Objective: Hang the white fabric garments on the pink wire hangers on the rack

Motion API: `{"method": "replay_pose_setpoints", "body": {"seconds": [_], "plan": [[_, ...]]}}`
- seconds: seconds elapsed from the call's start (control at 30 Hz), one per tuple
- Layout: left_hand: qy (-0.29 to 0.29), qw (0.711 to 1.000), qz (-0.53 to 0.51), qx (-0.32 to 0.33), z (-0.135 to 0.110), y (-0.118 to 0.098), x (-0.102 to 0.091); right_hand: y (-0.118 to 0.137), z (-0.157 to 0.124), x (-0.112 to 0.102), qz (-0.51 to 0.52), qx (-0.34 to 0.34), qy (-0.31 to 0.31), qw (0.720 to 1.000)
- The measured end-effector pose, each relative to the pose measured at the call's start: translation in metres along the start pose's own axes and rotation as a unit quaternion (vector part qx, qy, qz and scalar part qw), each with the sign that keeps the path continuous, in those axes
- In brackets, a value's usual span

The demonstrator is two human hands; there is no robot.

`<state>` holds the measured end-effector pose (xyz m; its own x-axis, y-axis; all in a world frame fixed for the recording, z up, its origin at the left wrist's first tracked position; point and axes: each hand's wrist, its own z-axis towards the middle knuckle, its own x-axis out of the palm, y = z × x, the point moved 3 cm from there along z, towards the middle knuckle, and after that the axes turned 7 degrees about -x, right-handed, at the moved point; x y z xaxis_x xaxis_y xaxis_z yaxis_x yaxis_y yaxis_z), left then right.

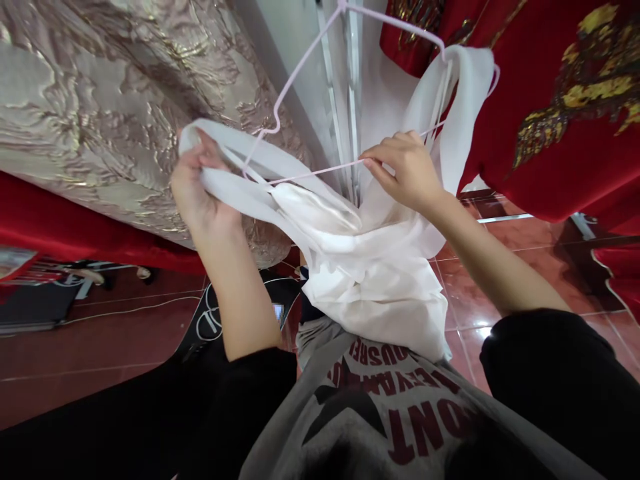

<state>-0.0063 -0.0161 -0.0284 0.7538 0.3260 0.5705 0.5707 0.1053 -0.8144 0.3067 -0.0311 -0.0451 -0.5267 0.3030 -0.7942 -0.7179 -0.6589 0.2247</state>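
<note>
A white dress (370, 260) of sheer and satin cloth hangs in front of me, partly on a pale pink hanger (305, 65). Its right strap loops over the hanger's right end. My left hand (203, 180) is closed on the dress's left strap (240, 193), pulling it out beyond the hanger's left end. With thumb and fingertips, my right hand (403, 167) pinches the hanger's thin bottom bar near its middle. The lower part of the dress bunches against my shirt.
At the left hangs a wrinkled beige-gold cloth (125, 133). Red garments with gold decoration (560, 100) hang at the right. Metal rails (354, 100) stand behind the hanger. White cables (135, 309) run over the red tiled floor (465, 347).
</note>
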Motion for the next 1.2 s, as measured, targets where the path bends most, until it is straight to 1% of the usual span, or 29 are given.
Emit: {"method": "replay_pose_setpoints", "body": {"seconds": [0.03, 0.1, 0.13, 0.17, 0.23, 0.27, 0.3, 0.33, 0.4, 0.43, 0.47, 0.5, 0.57, 0.6, 0.63, 0.67, 0.73, 0.77, 0.8, 0.87, 0.93, 1.0, 1.13, 1.2], "plan": [[-0.007, 0.998, -0.057, -0.002, -0.001, 0.006, -0.009, 0.001, -0.001, -0.001, 0.000, -0.001, 0.001, 1.000], [-0.018, 0.995, -0.099, 0.000, -0.010, 0.024, -0.022, 0.006, -0.002, 0.000, 0.007, -0.006, 0.005, 1.000], [-0.021, 0.993, -0.114, -0.015, -0.018, 0.035, -0.023, 0.010, -0.002, 0.003, 0.010, -0.010, 0.008, 1.000], [0.002, 0.992, -0.123, -0.038, -0.027, 0.047, -0.020, 0.015, -0.002, 0.006, 0.013, -0.014, 0.011, 1.000], [0.091, 0.984, -0.114, -0.099, -0.047, 0.068, -0.004, 0.024, 0.000, 0.015, 0.012, -0.023, 0.021, 0.999], [0.134, 0.979, -0.099, -0.119, -0.056, 0.075, 0.006, 0.028, 0.001, 0.019, 0.011, -0.030, 0.026, 0.999], [0.168, 0.975, -0.088, -0.120, -0.063, 0.080, 0.016, 0.032, 0.002, 0.022, 0.013, -0.038, 0.028, 0.999], [0.192, 0.973, -0.076, -0.104, -0.068, 0.081, 0.025, 0.035, 0.002, 0.023, 0.019, -0.050, 0.027, 0.998], [0.211, 0.976, -0.054, -0.032, -0.071, 0.078, 0.036, 0.040, 0.000, 0.017, 0.044, -0.079, 0.002, 0.996], [0.211, 0.977, -0.041, 0.004, -0.070, 0.077, 0.039, 0.040, -0.002, 0.010, 0.055, -0.090, -0.034, 0.994], [0.209, 0.977, -0.025, 0.029, -0.069, 0.075, 0.039, 0.038, -0.007, 0.000, 0.058, -0.093, -0.092, 0.990], [0.207, 0.977, -0.008, 0.042, -0.068, 0.075, 0.039, 0.035, -0.012, -0.012, 0.051, -0.087, -0.172, 0.980], [0.200, 0.979, 0.020, 0.044, -0.065, 0.077, 0.037, 0.021, -0.026, -0.034, 0.020, -0.047, -0.337, 0.940], [0.194, 0.980, 0.032, 0.043, -0.064, 0.080, 0.036, 0.012, -0.033, -0.041, 0.016, -0.014, -0.394, 0.919], [0.188, 0.980, 0.043, 0.046, -0.063, 0.082, 0.034, 0.000, -0.037, -0.044, 0.029, 0.024, -0.422, 0.906], [0.180, 0.981, 0.050, 0.054, -0.063, 0.084, 0.034, -0.012, -0.040, -0.042, 0.055, 0.066, -0.421, 0.903], [0.169, 0.982, 0.059, 0.069, -0.061, 0.090, 0.032, -0.035, -0.040, -0.031, 0.114, 0.153, -0.367, 0.911], [0.166, 0.981, 0.060, 0.075, -0.061, 0.092, 0.032, -0.043, -0.039, -0.023, 0.129, 0.184, -0.339, 0.914], [0.165, 0.981, 0.062, 0.078, -0.060, 0.094, 0.032, -0.048, -0.038, -0.016, 0.129, 0.201, -0.318, 0.918], [0.161, 0.982, 0.071, 0.074, -0.059, 0.097, 0.032, -0.050, -0.037, -0.006, 0.099, 0.199, -0.306, 0.926], [0.155, 0.983, 0.082, 0.061, -0.057, 0.099, 0.031, -0.044, -0.035, -0.002, 0.061, 0.175, -0.327, 0.927], [0.155, 0.983, 0.083, 0.052, -0.056, 0.099, 0.030, -0.036, -0.032, -0.002, 0.046, 0.159, -0.352, 0.921], [0.185, 0.979, 0.058, 0.064, -0.057, 0.094, 0.031, -0.022, -0.023, -0.009, 0.092, 0.142, -0.393, 0.904], [0.186, 0.979, 0.055, 0.065, -0.057, 0.092, 0.031, -0.019, -0.018, -0.015, 0.106, 0.137, -0.403, 0.898]]}}
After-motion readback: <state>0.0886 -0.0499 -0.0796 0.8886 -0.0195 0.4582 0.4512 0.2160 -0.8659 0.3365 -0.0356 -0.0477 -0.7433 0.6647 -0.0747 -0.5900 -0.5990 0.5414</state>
